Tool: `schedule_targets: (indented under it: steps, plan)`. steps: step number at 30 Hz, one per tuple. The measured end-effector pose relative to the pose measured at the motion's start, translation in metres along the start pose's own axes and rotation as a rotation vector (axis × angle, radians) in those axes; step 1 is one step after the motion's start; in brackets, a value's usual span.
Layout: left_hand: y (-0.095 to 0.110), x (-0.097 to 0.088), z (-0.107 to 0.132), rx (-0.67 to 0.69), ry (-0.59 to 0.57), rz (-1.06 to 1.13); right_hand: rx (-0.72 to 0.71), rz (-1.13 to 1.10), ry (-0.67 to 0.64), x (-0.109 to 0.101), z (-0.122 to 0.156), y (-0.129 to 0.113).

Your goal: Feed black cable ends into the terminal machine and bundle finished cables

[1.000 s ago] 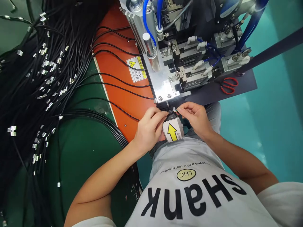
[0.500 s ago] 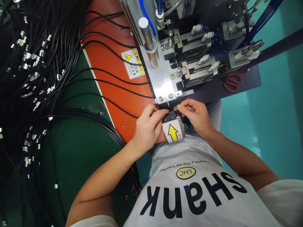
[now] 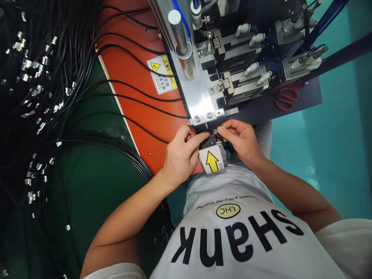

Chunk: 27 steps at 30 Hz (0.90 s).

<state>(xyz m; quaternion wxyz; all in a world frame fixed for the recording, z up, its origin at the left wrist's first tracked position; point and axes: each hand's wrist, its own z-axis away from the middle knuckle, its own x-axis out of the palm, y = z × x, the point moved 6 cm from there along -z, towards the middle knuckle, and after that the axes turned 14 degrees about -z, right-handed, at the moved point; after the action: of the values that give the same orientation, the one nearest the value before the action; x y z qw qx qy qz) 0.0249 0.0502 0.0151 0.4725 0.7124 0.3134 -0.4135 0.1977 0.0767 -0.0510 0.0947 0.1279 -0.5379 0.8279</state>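
Observation:
Both of my hands meet at a small black fixture [image 3: 211,141] at the near end of the machine. Thumb and fingertips of my left hand [image 3: 183,153] are closed at the fixture's left side; what they pinch is hidden. My right hand [image 3: 241,138] pinches the tips of thin coloured wires [image 3: 215,132], which stick out on the right side of the fixture. Just below lies a rounded housing with a yellow arrow label [image 3: 212,160]. A metal plate [image 3: 200,101] with bolts rises right above my fingers.
Several black cables [image 3: 136,101] cross the orange board [image 3: 145,128] into the machine. A large heap of cables with shiny metal ends [image 3: 43,62] covers the green table [image 3: 87,186] at left. Pneumatic cylinders [image 3: 244,87] and red-handled scissors [image 3: 286,99] are at right.
My left thumb has shifted slightly right, closer to the wires. The right hand keeps its pinch, almost still. The view has tilted a little.

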Motion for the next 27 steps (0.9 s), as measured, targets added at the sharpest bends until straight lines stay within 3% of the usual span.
schedule_targets:
  steps: [27]
  plan:
    - [0.0002,0.0049,0.0012,-0.004,-0.043,-0.06,0.016,-0.021,0.002,-0.0006,-0.0003,0.0041]
